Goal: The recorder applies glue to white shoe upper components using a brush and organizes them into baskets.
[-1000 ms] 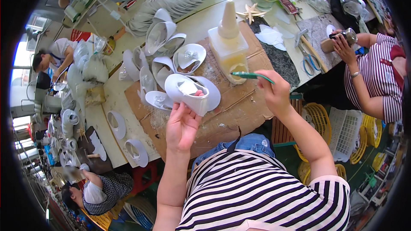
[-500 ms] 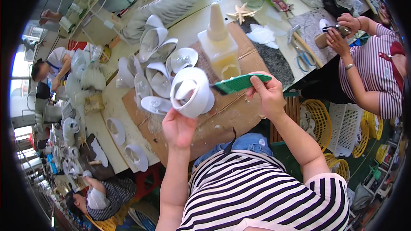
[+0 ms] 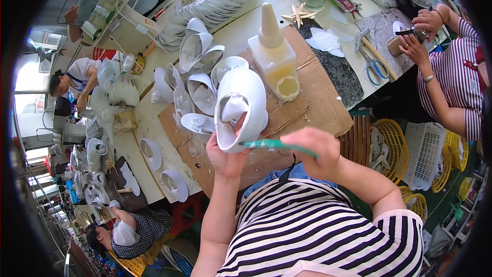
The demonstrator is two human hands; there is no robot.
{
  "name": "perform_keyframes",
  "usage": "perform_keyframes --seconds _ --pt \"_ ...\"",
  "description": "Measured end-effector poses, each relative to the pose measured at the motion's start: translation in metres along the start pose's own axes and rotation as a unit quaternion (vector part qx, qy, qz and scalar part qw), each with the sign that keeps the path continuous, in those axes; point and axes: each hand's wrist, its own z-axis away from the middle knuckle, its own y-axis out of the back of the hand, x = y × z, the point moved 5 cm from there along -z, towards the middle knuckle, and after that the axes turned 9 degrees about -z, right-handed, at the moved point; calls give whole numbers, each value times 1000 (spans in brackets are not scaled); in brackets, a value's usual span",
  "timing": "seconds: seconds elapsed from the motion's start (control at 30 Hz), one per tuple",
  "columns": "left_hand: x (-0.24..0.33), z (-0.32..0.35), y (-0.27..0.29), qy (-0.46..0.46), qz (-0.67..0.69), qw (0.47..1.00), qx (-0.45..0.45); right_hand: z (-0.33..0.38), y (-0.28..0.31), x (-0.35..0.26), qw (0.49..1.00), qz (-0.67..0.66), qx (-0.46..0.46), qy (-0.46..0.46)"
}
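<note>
Head view: at frame centre the left hand [image 3: 225, 156] cups a white shoe upper [image 3: 238, 107], opening tilted toward the right hand [image 3: 312, 149], which pinches a green brush [image 3: 271, 144], tip inside. Glue bottle [image 3: 277, 56] stands on cardboard [image 3: 318, 107] above.

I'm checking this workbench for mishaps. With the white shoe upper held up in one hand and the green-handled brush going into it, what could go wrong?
1. The left hand holds the white shoe upper in the air, so a push from the green-handled brush in the right hand might twist or drop it.
2. The open tub beside the tall cone-capped glue bottle sits close by; a reaching arm might tip it onto the brown cardboard sheet.
</note>
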Motion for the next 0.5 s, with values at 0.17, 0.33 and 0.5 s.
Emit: perform_keyframes --seconds 0.17,0.33,0.5 --pt "-1 5 -5 44 19 998 -34 -29 32 61 940 -109 163 -279" --pt "2 6 -4 43 -39 998 -6 -37 23 29 992 116 -4 52" --pt "10 7 17 30 -84 996 -10 1 12 13 996 64 -68 12"
